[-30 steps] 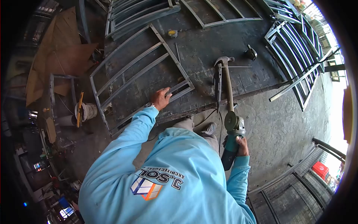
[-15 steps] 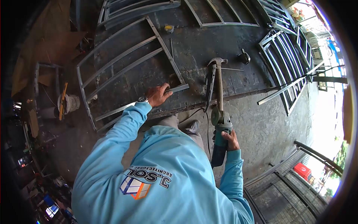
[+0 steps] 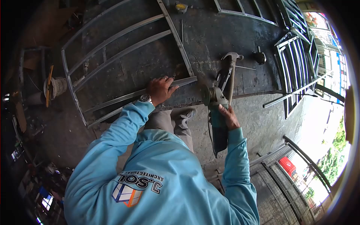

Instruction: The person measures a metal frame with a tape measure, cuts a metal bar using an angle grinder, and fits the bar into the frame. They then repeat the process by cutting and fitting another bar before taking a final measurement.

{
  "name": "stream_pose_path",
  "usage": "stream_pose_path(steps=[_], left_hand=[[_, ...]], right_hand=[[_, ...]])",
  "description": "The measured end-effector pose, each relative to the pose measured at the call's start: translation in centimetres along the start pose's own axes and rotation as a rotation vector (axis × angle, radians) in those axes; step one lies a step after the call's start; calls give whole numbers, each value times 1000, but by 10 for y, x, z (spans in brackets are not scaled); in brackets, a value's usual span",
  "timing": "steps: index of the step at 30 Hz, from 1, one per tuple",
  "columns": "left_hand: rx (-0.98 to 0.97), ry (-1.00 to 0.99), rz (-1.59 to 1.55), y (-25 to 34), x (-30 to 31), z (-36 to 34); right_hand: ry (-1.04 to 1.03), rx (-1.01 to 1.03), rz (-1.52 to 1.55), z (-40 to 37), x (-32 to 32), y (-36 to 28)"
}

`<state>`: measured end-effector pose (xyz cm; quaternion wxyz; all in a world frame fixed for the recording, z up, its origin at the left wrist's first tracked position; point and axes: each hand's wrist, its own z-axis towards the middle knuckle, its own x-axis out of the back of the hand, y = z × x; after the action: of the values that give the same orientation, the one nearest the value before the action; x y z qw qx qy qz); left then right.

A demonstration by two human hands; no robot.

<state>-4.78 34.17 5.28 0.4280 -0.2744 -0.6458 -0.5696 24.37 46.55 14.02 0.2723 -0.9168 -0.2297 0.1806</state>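
Observation:
My left hand (image 3: 161, 90) is closed on the near metal bar (image 3: 127, 96) of a ladder-like metal frame (image 3: 173, 32), close to its right corner, at the edge of the dark worktable (image 3: 210, 39). A watch (image 3: 145, 98) is on that wrist. My right hand (image 3: 229, 117) is wrapped round the body of a teal angle grinder (image 3: 218, 129). The grinder's disc and head (image 3: 213, 96) point at the table edge. Just beyond the grinder, a claw hammer (image 3: 232, 65) lies beside a dark clamp-like tool (image 3: 223, 77).
A tape measure (image 3: 181, 7) and a small dark tool (image 3: 259, 57) lie on the table. More metal frames (image 3: 296, 63) stand at the right. At the left are a white bucket (image 3: 59, 89) and a yellow level (image 3: 49, 86). A mesh rack (image 3: 277, 187) is at the lower right.
The grinder in my right hand has moved up and left, nearer the table edge and the bar. The view has shifted. My left hand now lies more over the bar.

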Motion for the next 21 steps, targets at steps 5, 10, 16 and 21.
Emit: stream_pose_path(steps=[5, 10, 16, 21], left_hand=[[-33, 3, -26, -5, 1, -1], [-9, 22, -37, -2, -2, -2], [27, 6, -35, -1, 0, 0], [30, -4, -28, -1, -1, 1]], right_hand=[[-5, -74, 6, 31, 3, -5], [-6, -73, -42, 31, -2, -16], [-16, -60, -73, 37, -3, -19], [1, -51, -97, 39, -4, -22]])
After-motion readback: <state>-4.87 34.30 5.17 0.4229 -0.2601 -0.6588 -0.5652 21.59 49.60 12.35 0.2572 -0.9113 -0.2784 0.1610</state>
